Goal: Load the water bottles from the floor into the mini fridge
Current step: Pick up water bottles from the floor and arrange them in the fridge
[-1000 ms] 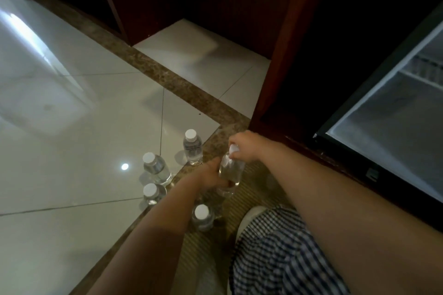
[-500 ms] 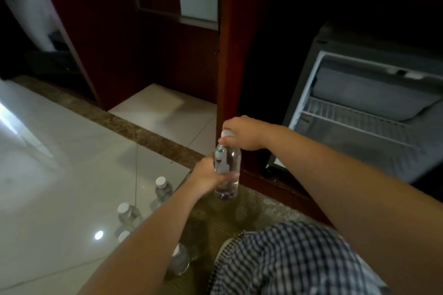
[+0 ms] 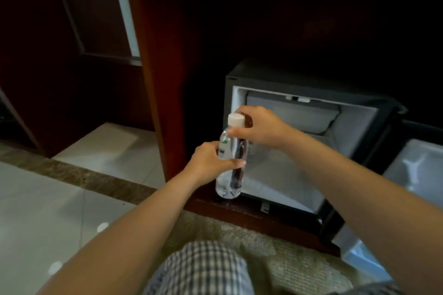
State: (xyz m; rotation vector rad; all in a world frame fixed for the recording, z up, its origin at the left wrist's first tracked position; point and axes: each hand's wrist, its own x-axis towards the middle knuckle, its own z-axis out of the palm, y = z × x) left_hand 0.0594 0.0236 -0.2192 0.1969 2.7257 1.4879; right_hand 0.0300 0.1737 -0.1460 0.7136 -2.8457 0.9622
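Both hands are holding one bottle point(image 3: 231, 163) upright, right at the front left corner of the open fridge point(image 3: 311, 151). Left hand point(image 3: 211, 163) is wrapping its fingers round the middle, right hand point(image 3: 259, 128) is pinching the neck under the white cap point(image 3: 236, 119). Fridge door point(image 3: 417, 175) is hanging open to the fridge's right.

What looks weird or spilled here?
Nothing stands out. The water bottle is about upright with its white cap on, held by the left hand and right hand in front of the open mini fridge. No spill shows on the floor.
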